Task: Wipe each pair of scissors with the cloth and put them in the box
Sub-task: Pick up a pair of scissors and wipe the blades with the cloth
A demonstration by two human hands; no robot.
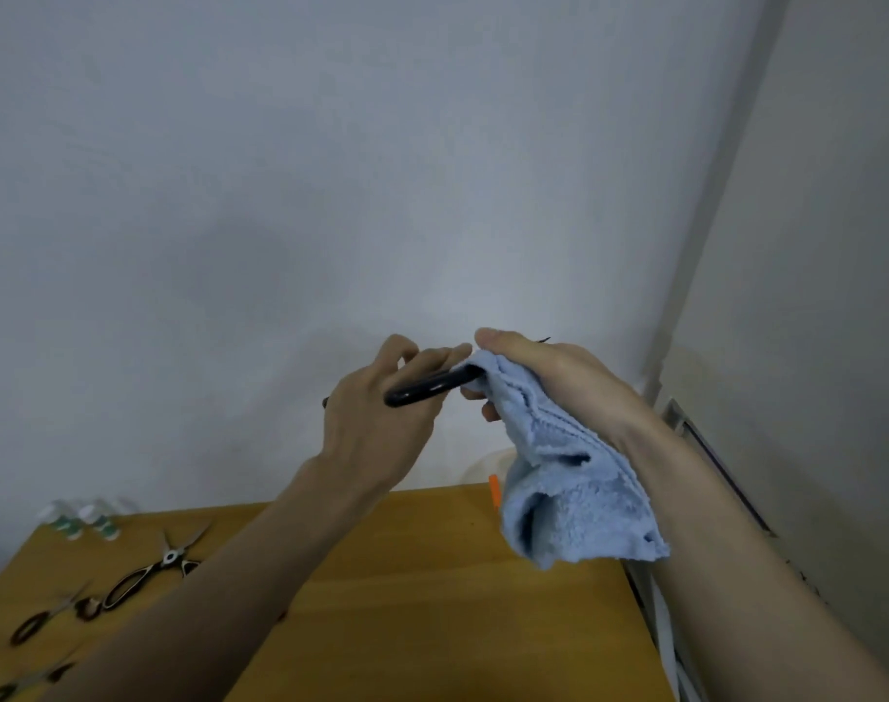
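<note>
My left hand (381,412) grips the black handle of a pair of scissors (429,386), held up in front of the wall. My right hand (548,369) holds a light blue cloth (569,478) wrapped round the blade end, so the blades are hidden apart from a dark tip beyond the thumb. The cloth hangs down over the table. More scissors lie at the table's left: a large pair (151,567), a smaller pair (52,618) and another (21,684) at the bottom edge. No box shows in this view.
The wooden table (432,600) fills the lower part of the view. Two small white bottles with green bands (85,519) stand at its far left corner. A pale round thing with an orange bit (493,488) sits at the far edge behind the cloth. A wall corner runs down the right.
</note>
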